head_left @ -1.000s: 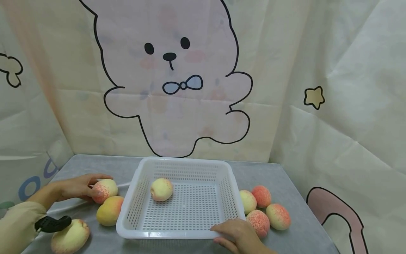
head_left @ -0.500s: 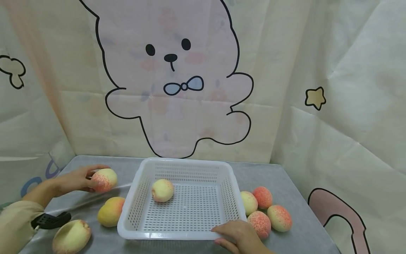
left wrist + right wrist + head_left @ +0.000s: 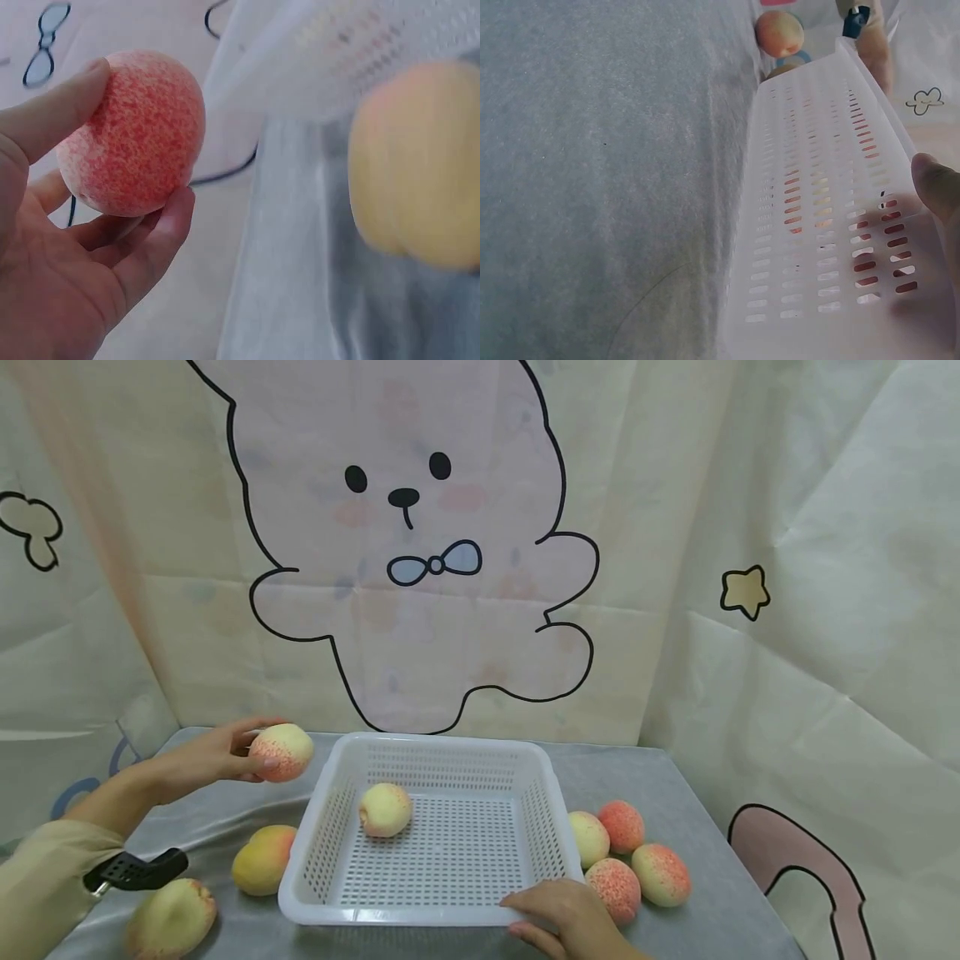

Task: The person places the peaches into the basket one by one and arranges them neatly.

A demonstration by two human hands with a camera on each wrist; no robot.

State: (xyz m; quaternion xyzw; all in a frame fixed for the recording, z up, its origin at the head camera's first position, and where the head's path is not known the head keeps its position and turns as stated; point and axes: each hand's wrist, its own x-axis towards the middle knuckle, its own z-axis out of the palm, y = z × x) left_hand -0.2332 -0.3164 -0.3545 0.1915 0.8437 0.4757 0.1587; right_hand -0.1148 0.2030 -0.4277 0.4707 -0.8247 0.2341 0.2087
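- The peach [image 3: 282,752] is off the bench [image 3: 675,935], held in the air just left of the basket's far-left corner, level with the rim or a little above it.
- The left hand [image 3: 206,758] grips this peach: thumb on top, fingers [image 3: 161,232] curled beneath, the red speckled side turned outward.
- The basket [image 3: 420,913] lies to the right of the held peach; one pale peach in the basket [image 3: 385,809] rests near the far-left wall.
- The right hand [image 3: 558,917] rests on the near-right rim, thumb against the outer wall, fingers loosely bent.
- Two yellow peaches [image 3: 260,860] lie on the bench below the left arm; four peaches [image 3: 626,856] cluster right of the basket.
- Nothing stands between the held peach and the basket opening.
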